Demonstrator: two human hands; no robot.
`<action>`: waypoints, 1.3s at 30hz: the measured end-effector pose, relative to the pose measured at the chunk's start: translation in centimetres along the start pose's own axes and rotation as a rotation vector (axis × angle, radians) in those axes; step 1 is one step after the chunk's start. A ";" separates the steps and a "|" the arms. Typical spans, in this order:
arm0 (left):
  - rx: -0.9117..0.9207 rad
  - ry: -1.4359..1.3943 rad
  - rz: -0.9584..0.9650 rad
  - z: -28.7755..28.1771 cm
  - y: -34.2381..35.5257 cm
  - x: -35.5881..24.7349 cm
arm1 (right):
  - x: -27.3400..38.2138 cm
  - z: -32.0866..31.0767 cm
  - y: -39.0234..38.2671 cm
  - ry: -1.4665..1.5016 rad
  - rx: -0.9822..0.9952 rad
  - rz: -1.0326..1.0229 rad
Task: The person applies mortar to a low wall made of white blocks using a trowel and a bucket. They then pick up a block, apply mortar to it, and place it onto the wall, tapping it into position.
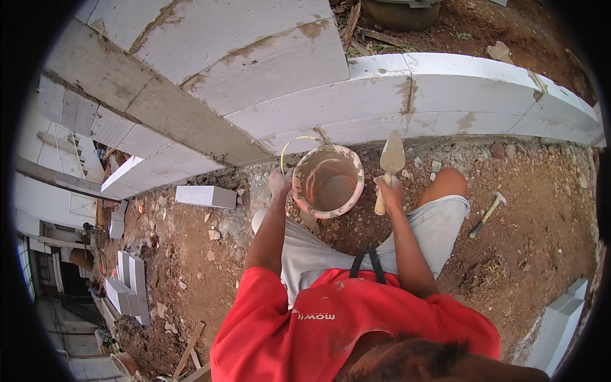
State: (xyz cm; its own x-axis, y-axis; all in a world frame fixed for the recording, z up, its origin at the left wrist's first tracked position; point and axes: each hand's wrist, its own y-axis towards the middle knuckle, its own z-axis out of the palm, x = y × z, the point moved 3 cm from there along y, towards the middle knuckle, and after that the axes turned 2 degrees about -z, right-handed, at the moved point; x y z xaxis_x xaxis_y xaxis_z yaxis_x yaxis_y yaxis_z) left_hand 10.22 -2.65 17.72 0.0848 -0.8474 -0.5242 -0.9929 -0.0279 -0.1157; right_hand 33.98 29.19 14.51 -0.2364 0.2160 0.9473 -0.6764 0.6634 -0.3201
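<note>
Curled closed, the right hand (pixel 390 190) grips a trowel (pixel 393 154) by its pale handle, the blade pointing away from the body and the handle's end sticking out below the fist. Opposite it, the left hand (pixel 279 183) is at the left side of a bucket (pixel 360 175), beside a thin yellow strip (pixel 284 155) that curves up and over; I cannot tell whether its fingers are pinching the strip or the rim. The bucket stands between the two hands, just left of the trowel, its outside reddish and smeared with grey, its mouth facing up and its inside coated grey.

Grey trousers (pixel 318 258) cover the bent legs around the near side of the bucket, below a red shirt (pixel 267 331). Right of the right knee, a hammer (pixel 487 215) lies on the stony brown soil (pixel 528 254), its head turned away from the body. To the left of the left hand, a white block (pixel 203 196) lies on the ground.

Past the bucket runs a wall (pixel 318 114) of white blocks with grey seams, joined at the left by a grey concrete column (pixel 184 114). Farther left sit more white blocks (pixel 127 293), close together. Beyond the wall, a dark tub (pixel 401 16) rests on reddish earth.
</note>
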 end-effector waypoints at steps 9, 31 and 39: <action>-0.067 0.097 -0.012 1.1 -0.2 0.8 | -0.5 -0.2 -0.4 -0.121 -0.015 0.035; -0.009 0.082 0.108 1.7 1.8 2.8 | -0.6 0.4 -0.5 -0.220 -0.018 0.118; -0.057 0.177 -0.049 2.8 2.9 3.2 | -2.4 0.9 0.1 -0.234 -0.056 0.057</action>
State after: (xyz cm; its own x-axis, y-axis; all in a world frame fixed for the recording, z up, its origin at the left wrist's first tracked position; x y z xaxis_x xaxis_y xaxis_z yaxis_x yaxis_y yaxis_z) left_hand 7.86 -4.00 13.32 0.1221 -0.9243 -0.3617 -0.9915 -0.0970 -0.0868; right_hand 33.81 28.10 12.23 -0.4328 0.0870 0.8973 -0.6192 0.6947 -0.3660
